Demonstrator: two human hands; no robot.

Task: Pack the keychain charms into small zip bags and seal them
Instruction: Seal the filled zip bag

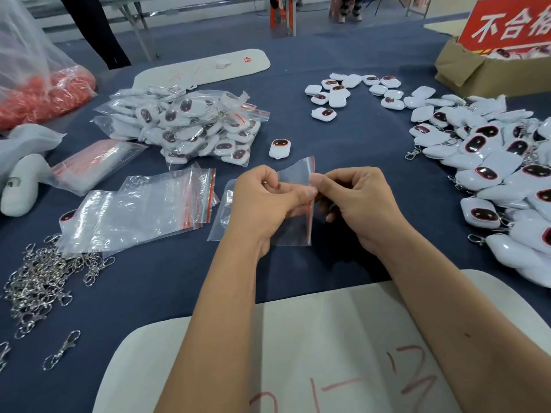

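My left hand (268, 201) and my right hand (354, 201) both pinch one small clear zip bag (298, 174) by its red-striped mouth, holding it above the blue table; the bag looks empty. A single white charm with a dark red-rimmed face (279, 149) lies just beyond my hands. Many loose charms with clasps (492, 171) are heaped at the right. A heap of charms packed in bags (190, 123) sits at the centre left. Empty zip bags (143, 207) lie spread to the left of my hands.
A pile of metal clasps (38, 281) lies at the lower left. Several clasp-less charms (351, 90) sit further back. A cardboard box (477, 73) with a red sign stands at the far right. A big bag of red material (38, 96) is far left. A white board (313, 353) lies under my forearms.
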